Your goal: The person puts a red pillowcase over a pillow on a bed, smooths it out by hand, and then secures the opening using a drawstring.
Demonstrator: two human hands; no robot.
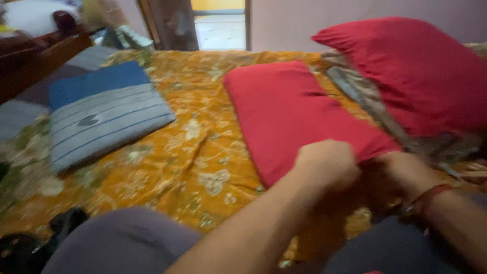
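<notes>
**Both hands bunched on the near end of a red pillow**

The bedsheet (pixel 193 152), orange with pale flowers, spreads out ahead of the hands and away to their left. It lies mostly flat, with a few creases running toward the left hand, so it serves as the working surface for everything on it.

The red pillow (pixel 289 111) lies flat on that sheet, stretching straight away from the hands. Its near end sits right under the knuckles, which puts the open edge of the cover within easy reach.

A second red pillow (pixel 416 71) is propped up beyond the right hand and to its right, leaning on a heap of grey patterned cloth (pixel 370 106), apparently set out of the way.

Well to the left of the hands lies a folded blue and grey striped blanket (pixel 101 116), apart from both pillows.

The left hand (pixel 327 165) is curled into a fist over the pillow's near corner, seemingly gripping the red fabric. The right hand (pixel 406 172), with a red band (pixel 431 195) at the wrist, is close beside it, fingers tucked down at the same edge. Motion blur hides the fingertips, so I cannot tell how much cloth the right hand has pinched. The hands sit nearly together, as suits pulling or straightening one end of a cover.
</notes>
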